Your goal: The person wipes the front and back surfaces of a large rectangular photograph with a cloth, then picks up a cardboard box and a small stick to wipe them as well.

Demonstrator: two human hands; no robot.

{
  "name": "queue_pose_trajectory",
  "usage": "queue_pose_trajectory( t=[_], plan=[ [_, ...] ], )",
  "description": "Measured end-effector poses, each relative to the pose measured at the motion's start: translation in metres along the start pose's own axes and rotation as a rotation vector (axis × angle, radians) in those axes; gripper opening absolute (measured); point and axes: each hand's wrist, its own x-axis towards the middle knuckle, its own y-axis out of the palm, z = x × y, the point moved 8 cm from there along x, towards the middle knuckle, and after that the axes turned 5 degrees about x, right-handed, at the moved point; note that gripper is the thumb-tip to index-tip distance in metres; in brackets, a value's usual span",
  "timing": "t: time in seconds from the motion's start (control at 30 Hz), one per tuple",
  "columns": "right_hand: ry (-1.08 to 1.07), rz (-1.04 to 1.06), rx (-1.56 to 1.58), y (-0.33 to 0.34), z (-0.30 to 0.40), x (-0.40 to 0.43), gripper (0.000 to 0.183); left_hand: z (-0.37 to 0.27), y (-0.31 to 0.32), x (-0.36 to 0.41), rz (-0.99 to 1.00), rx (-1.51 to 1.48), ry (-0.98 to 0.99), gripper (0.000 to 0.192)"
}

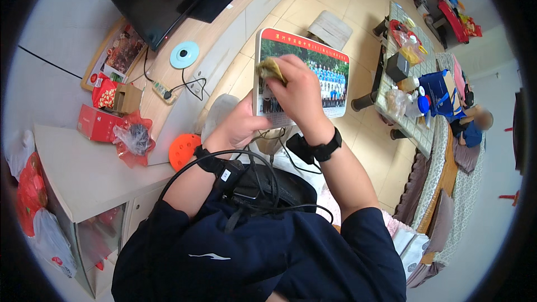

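Observation:
A group-photo plaque [335,73] with a red, lettered top band and a white rim is held up in front of me, slightly tilted. My left hand [239,128] grips it at the lower left corner, thumb over the front. Pinched in the fingers of my right hand [295,88] is a crumpled yellowish-green cloth [270,70], which rests against the left part of the photo. That hand and the cloth hide some of the picture. Both wrists wear black straps, and black cables run across my lap.
To the left, a long TV cabinet [235,29] bears a television [142,0], a power strip [164,92] and a red box [97,122]. A grey stool [331,29] stands beyond the plaque. A cluttered table [419,134] is at right; a person [472,132] is on the sofa behind it.

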Motion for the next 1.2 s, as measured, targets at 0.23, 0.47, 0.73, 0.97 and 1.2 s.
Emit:
queue_pose_trajectory(
  t=[0.23, 0.47, 0.73, 0.97, 1.2],
  plan=[
    [0.029, -0.156, -0.064, -0.016, -0.026, 0.01, 0.02, 0.008, 0.0, -0.002, -0.022, -0.144, 0.004, 0.08],
    [0.132, -0.107, -0.12, -0.03, -0.034, -0.015, 0.021, -0.015, -0.006, 0.009, -0.075, -0.065, 0.085, 0.081],
    [-0.053, -0.122, -0.15, -0.014, -0.007, -0.035, 0.032, -0.02, -0.01, 0.013, -0.151, -0.113, 0.211, 0.082],
    [0.204, -0.337, -0.44, -0.088, -0.124, -0.036, 0.019, -0.012, -0.01, 0.016, -0.112, -0.189, 0.217, 0.082],
    [0.024, -0.325, -0.19, -0.046, -0.068, -0.026, 0.022, -0.017, 0.001, 0.018, -0.101, -0.172, 0.215, 0.079]
  ],
)
